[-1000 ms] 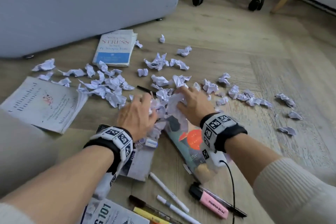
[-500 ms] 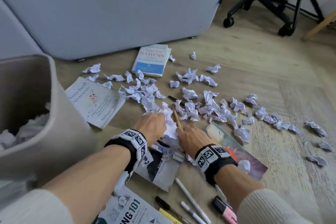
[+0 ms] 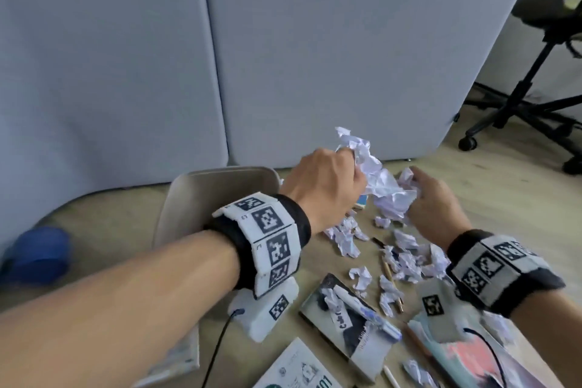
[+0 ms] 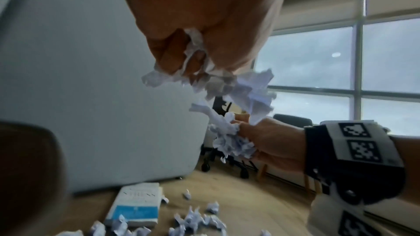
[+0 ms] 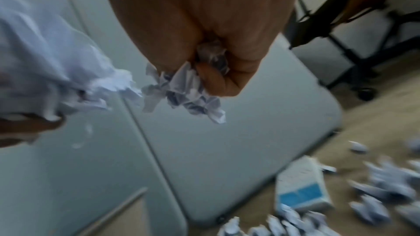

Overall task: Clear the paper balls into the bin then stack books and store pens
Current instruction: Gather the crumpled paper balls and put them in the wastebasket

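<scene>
Both hands are raised above the floor with a bundle of crumpled paper balls [image 3: 382, 187] held between them. My left hand [image 3: 354, 175] grips a fistful of paper [image 4: 204, 82], and my right hand [image 3: 415, 189] grips another wad [image 5: 186, 94]. The bundle hangs just right of the beige bin [image 3: 201, 192], whose rim shows behind my left wrist. Many loose paper balls [image 3: 406, 257] still lie on the wooden floor. Books lie below the hands: a dark-covered one [image 3: 356, 337], a pink and teal one [image 3: 466, 359] and a blue and white one [image 4: 136, 204]. A pencil [image 3: 390, 280] and a white pen [image 3: 365, 309] lie among them.
Grey partition panels [image 3: 315, 41] stand right behind the bin. An office chair base [image 3: 519, 110] on castors sits at the right. A blurred blue object [image 3: 37, 255] lies on the floor at the far left. Cables run from both wrist cameras.
Both hands scooped paper together on the floor, then lifted the bundle up and leftward beside the bin. The head view rose with them.
</scene>
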Available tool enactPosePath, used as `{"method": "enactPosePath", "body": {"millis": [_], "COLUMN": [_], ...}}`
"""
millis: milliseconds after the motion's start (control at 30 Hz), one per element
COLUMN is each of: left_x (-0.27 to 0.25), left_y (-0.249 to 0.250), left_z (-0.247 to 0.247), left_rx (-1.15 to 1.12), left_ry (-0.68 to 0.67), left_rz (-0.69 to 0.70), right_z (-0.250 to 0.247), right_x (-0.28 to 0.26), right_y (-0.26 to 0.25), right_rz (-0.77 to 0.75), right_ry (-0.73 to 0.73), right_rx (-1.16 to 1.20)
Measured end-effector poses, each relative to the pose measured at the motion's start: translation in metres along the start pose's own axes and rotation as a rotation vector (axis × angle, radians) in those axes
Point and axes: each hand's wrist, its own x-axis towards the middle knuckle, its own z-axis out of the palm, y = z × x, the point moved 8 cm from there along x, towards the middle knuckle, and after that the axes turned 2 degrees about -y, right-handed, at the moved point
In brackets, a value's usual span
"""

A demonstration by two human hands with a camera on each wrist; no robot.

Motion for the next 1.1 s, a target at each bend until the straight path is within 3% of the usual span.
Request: {"method": "enactPosePath", "body": {"millis": [100,233,400,533,633,800,867,1033,1100], "left_x": [-0.008,-0.039,-0.072,-0.087,-0.077,-0.047,-0.033,-0.002,0.002], "left_y": [-0.045,-0.119,-0.175,-0.198,-0.206,-0.175,-0.147,-0.063,-0.030], "left_z": [-0.037,-0.050,-0.028,0.000,-0.008,-0.040,-0.038,0.012,0.048], "left_rx": [0.078,0.187,0.276,0.325,0.259,0.242,0.203,0.070,0.051], "left_ry": [-0.065,-0.282,-0.407,-0.629,-0.592,-0.267,-0.192,-0.189,-0.267], "left_rz": [-0.136,-0.360,-0.457,-0.484,-0.534,-0.513,-0.466,-0.286,-0.206], "right_z": [0.007,0.051,0.138,0.185,0.182,0.127,0.101,0.046,0.036], "right_x": [0.005,0.006,-0.005,-0.013,-0.013,0.001,0.003,0.011,0.001], "right_y": [-0.077,-0.148,-0.166,-0.157,-0.147,-0.125,-0.115,-0.056,-0.015], "right_rz": [-0.199,-0.353,-0.220,-0.129,-0.145,-0.114,-0.096,-0.023,0.043], "right_ry": [-0.002,-0.030,-0.237,-0.480,-0.484,-0.105,-0.030,-0.097,-0.229], "right_rx": [-0.028,-0.115,-0.075,0.002,0.073,0.225,0.157,-0.247,-0.500]}}
